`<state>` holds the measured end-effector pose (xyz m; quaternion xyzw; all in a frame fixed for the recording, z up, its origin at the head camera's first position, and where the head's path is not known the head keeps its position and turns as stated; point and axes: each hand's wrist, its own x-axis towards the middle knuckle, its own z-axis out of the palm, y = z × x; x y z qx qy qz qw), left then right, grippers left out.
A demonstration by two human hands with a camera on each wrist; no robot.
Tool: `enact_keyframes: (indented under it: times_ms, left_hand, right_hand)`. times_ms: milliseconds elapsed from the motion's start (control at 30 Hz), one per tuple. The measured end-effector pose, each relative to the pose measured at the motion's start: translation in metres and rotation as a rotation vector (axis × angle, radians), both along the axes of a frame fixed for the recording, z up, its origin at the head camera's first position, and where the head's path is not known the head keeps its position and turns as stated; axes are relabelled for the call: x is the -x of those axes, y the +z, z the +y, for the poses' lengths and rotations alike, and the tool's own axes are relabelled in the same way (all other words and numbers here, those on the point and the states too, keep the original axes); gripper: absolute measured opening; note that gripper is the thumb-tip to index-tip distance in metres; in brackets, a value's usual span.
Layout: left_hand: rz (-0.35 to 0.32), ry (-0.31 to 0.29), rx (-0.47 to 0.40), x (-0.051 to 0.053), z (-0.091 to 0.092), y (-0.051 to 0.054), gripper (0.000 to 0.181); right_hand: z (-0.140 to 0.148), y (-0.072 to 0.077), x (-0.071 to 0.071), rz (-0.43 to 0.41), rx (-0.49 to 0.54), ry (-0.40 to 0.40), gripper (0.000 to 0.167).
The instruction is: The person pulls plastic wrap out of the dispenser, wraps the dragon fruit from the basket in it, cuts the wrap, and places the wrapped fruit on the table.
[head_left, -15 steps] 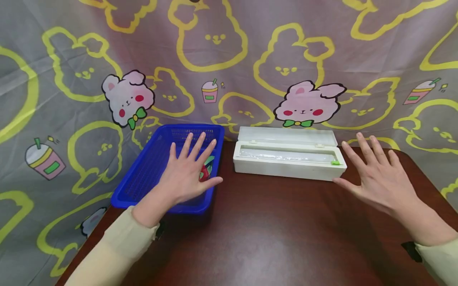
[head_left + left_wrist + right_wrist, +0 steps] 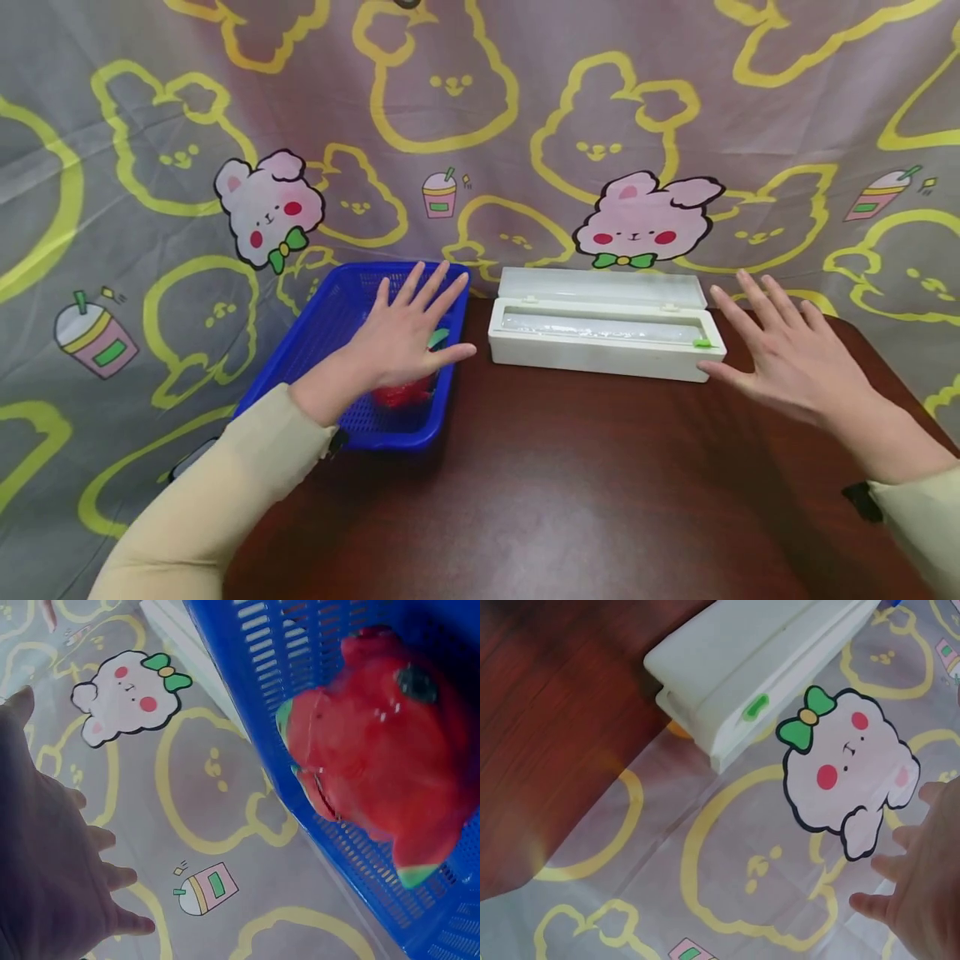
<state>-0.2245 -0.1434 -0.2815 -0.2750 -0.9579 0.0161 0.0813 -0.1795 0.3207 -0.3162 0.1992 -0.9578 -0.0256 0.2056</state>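
My left hand [image 2: 401, 337] hovers over the right side of a blue plastic basket [image 2: 405, 439], fingers spread and straight, holding nothing. Under it, in the basket, lies a glossy red thing with green tips and a dark oval patch [image 2: 390, 742]; its kind is unclear and the hand hides part of it in the head view. A white cling film dispenser [image 2: 600, 360] stands right of the basket. Its lid [image 2: 600, 287] is raised, baring a roll of film [image 2: 600, 327] and a green slide cutter [image 2: 702, 342]. Beside its right end, my right hand [image 2: 795, 362] is raised with fingers spread, gripping nothing.
A dark brown wooden table [image 2: 577, 483] carries the basket and dispenser. Behind and to the left hangs a grey curtain [image 2: 540, 225] with yellow outlines and cartoon rabbits, close behind both things.
My left hand has shifted slightly right and away from me, so more of the red thing shows below it. The right hand has moved a little left and up. Basket and dispenser stay put.
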Motion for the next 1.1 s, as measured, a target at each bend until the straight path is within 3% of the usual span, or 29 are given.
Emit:
enact_keyframes:
  times_ms: [333,867,1100]
  left_hand:
    - [-0.061,-0.058,-0.004,0.017,0.016,0.0,0.088]
    - [-0.183,-0.076,0.008,0.039,0.027,-0.018,0.086]
    - [-0.226,-0.135,0.013,0.054,0.033,-0.023,0.082]
  right_hand:
    - [0.005,0.002,0.011,-0.032,0.006,0.018,0.094]
    - [0.016,-0.019,0.022,-0.126,0.065,-0.02,0.094]
    - [0.022,-0.031,0.032,-0.137,0.1,0.011,0.084]
